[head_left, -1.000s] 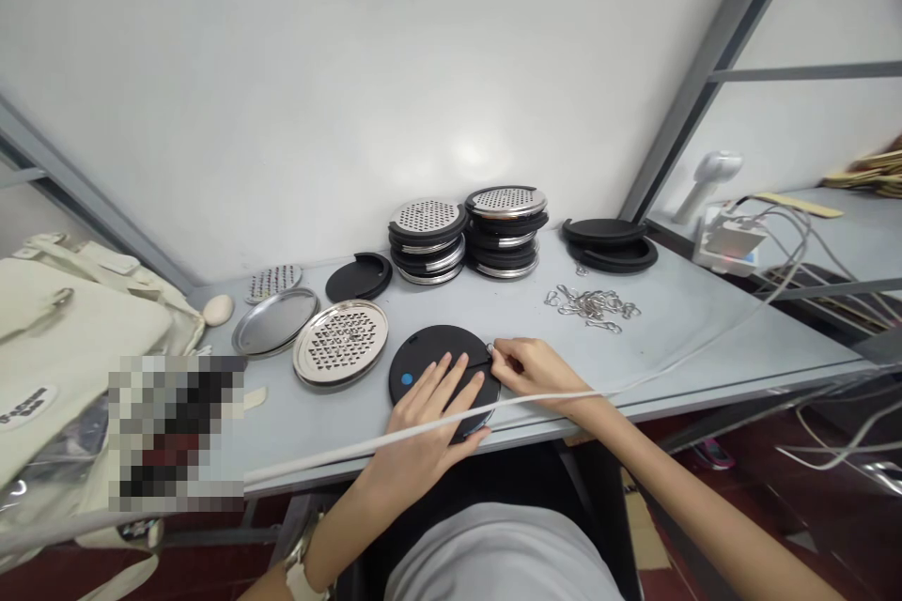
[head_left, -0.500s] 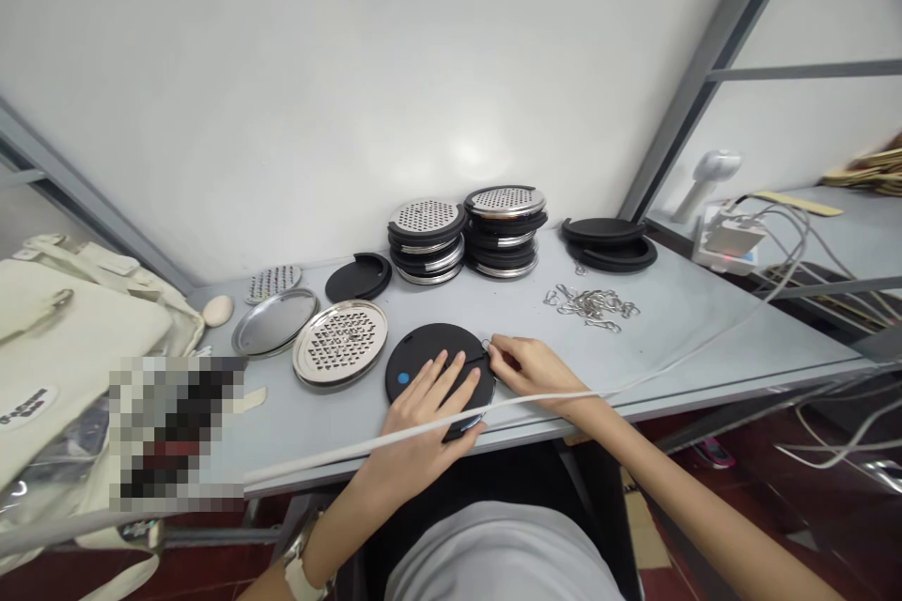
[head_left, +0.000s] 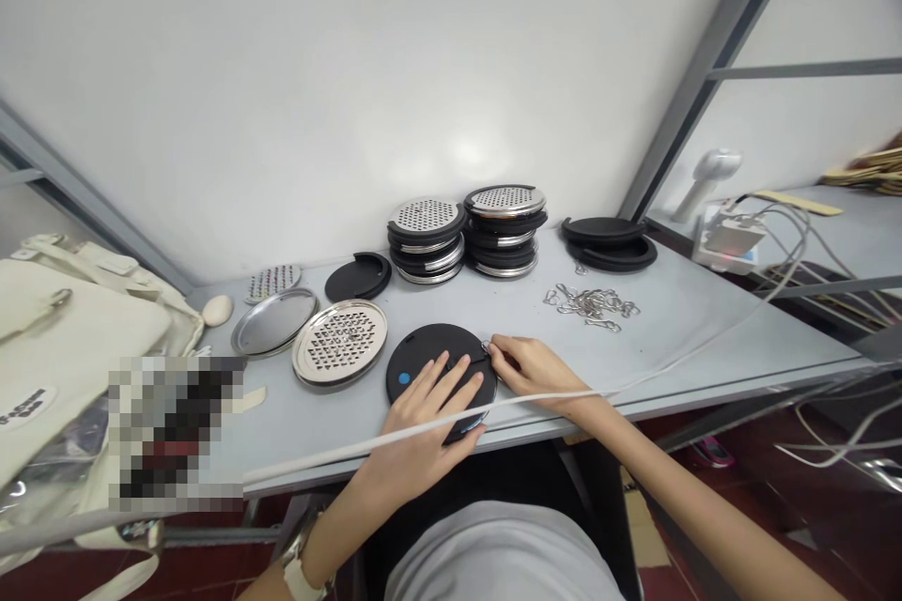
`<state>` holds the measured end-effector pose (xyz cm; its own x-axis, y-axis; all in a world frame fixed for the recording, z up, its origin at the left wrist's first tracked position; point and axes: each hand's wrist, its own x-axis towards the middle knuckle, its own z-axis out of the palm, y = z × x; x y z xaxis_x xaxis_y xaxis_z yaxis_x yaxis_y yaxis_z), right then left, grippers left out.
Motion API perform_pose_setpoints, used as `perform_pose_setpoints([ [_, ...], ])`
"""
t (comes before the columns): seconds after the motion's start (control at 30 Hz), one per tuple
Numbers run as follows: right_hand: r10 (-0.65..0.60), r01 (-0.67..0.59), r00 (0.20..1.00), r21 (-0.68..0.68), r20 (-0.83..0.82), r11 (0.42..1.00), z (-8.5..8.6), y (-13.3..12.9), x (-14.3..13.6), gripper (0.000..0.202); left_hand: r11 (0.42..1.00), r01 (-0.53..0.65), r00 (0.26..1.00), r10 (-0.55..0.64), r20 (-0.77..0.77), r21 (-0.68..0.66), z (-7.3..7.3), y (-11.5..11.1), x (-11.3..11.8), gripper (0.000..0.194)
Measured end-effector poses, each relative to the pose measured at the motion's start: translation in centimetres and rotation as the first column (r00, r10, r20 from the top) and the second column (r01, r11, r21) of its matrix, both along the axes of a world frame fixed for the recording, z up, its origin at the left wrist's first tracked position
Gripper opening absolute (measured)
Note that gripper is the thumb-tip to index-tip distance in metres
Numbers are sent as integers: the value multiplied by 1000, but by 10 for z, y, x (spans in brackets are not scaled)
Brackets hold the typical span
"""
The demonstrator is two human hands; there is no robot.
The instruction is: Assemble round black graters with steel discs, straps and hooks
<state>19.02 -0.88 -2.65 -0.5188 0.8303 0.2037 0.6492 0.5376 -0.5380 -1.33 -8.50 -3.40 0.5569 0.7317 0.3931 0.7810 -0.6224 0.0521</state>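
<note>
A round black disc (head_left: 423, 352) with a blue dot lies near the table's front edge. My left hand (head_left: 429, 408) rests on it, fingers spread across its top, thumb at its front rim. At the disc's right rim, my right hand (head_left: 518, 364) pinches a small metal hook (head_left: 486, 347), mostly hidden by the fingertips. Left of the disc is a round metal grater plate (head_left: 341, 341). Behind the right hand lies a loose pile of metal hooks (head_left: 596, 303).
Two stacks of black-rimmed graters (head_left: 427, 239) stand by the wall, with black holders (head_left: 610, 244) to their right. Plain metal discs (head_left: 274, 321) and a beige bag (head_left: 85, 329) are at left. A white cable (head_left: 676, 362) crosses in front of my wrists.
</note>
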Motion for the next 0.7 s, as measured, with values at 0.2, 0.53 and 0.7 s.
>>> perform_pose_setpoints([
  [0.2, -5, 5, 1000, -5, 11, 1000, -1, 1, 0, 25, 1000, -2, 1000, 2, 9, 14, 1, 0, 1, 53],
  [0.53, -23, 23, 1000, -27, 1, 999, 1, 0, -1, 25, 1000, -14, 1000, 14, -3, -5, 1, -1, 1, 54],
  [0.7, -30, 29, 999, -38, -17, 999, 2, -1, 0, 26, 1000, -20, 1000, 20, -2, -18, 1, -1, 1, 54],
])
